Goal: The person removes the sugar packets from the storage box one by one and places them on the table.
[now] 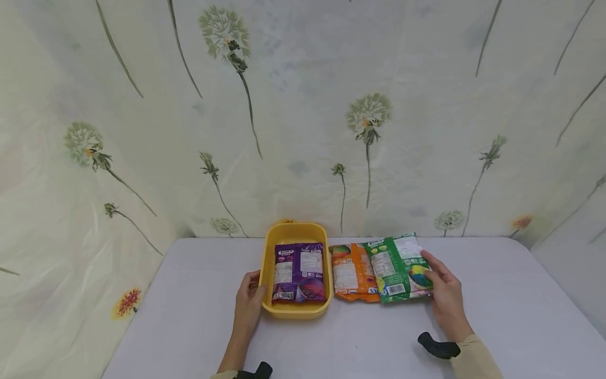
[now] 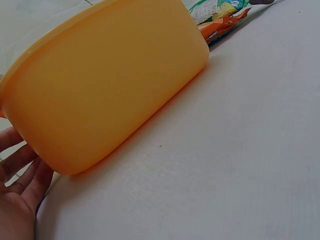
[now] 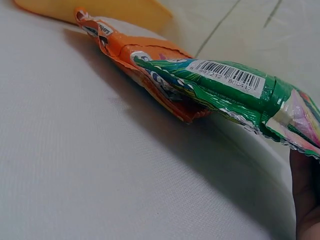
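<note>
A yellow plastic tub [image 1: 271, 263] stands at the back middle of the white table, with a purple snack packet [image 1: 299, 272] lying flat inside it. My left hand [image 1: 252, 288] rests against the tub's left side with fairly straight fingers [image 2: 17, 167]; the tub wall [image 2: 110, 80] fills the left wrist view. To the right of the tub lies an orange packet [image 1: 351, 273], and a green packet [image 1: 395, 261] overlaps its right part. My right hand [image 1: 430, 273] pinches the green packet's right edge, thumb on top. In the right wrist view the green packet [image 3: 225, 82] sits raised over the orange packet [image 3: 135, 55].
The white table [image 1: 379, 337] runs wide on both sides and toward me. A pale curtain with a dandelion print [image 1: 303, 131] hangs right behind the tub and packets and wraps round the left side.
</note>
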